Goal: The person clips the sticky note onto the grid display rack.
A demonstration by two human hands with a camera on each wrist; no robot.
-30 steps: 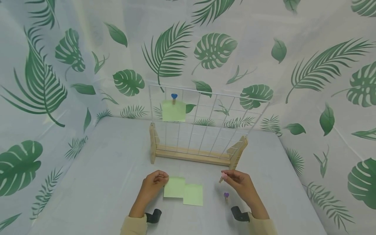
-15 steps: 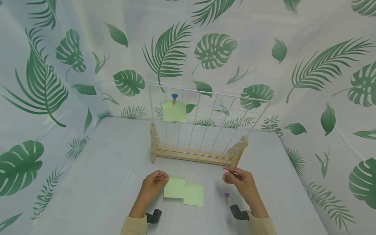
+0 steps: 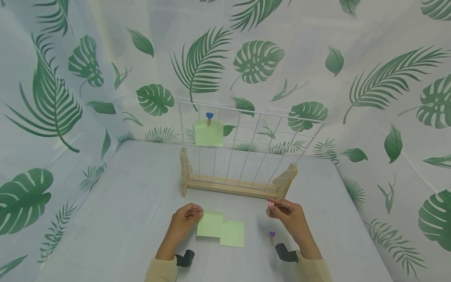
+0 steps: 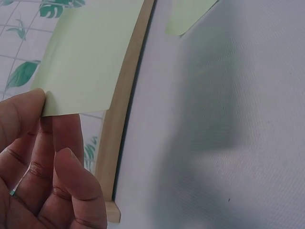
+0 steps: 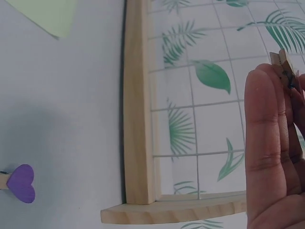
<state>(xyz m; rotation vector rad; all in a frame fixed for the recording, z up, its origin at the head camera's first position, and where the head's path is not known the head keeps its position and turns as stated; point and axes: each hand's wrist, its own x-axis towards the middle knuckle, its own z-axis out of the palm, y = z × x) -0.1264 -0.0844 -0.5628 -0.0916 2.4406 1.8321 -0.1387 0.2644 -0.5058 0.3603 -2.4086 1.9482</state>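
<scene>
My left hand [image 3: 184, 221] pinches the left corner of a pale green sticky note [image 3: 210, 225], held up off the table in the left wrist view. A second green sticky note [image 3: 232, 234] lies flat on the table just right of it. In my right hand [image 3: 290, 217], a small wooden clothespin with a pink heart [image 3: 270, 205] is pinched between thumb and fingers; its wooden tips [image 5: 281, 59] show in the right wrist view. Below that hand, a clothespin with a purple heart [image 3: 272, 234] lies on the table.
Behind the hands stands a white wire grid [image 3: 246, 149] in a wooden stand [image 3: 230, 189]. A blue-heart clothespin [image 3: 209, 116] holds another green sticky note [image 3: 209, 134] at its upper left. Leaf-printed sheeting [image 3: 260, 23] surrounds the white table [image 3: 141, 203].
My right hand has lifted slightly with the pink-heart clothespin, which has turned more upright in the fingers. The left hand and its sticky note have barely moved.
</scene>
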